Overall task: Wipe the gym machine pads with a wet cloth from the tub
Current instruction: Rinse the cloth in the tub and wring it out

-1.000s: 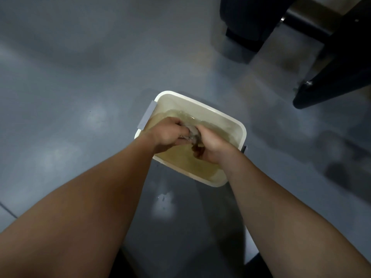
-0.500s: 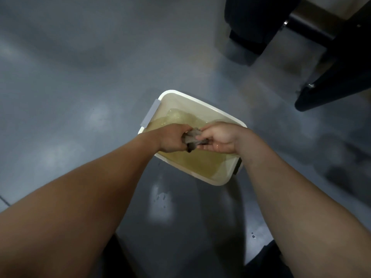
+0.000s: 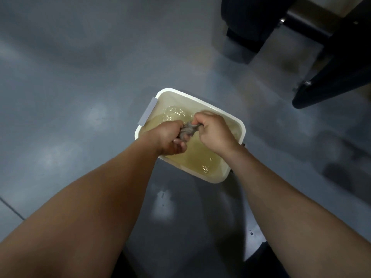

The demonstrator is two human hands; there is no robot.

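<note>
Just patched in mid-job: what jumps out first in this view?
At frame centre the left hand and right hand grip a twisted grey cloth between them. Below sits a white tub of yellowish water on the grey floor, with a dark machine frame at top right.

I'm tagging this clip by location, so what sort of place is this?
Probably a gym, mid-cleaning: a dark machine frame stands on smooth grey floor, and the left hand and right hand grip a twisted grey cloth over a white tub of yellowish water.
</note>
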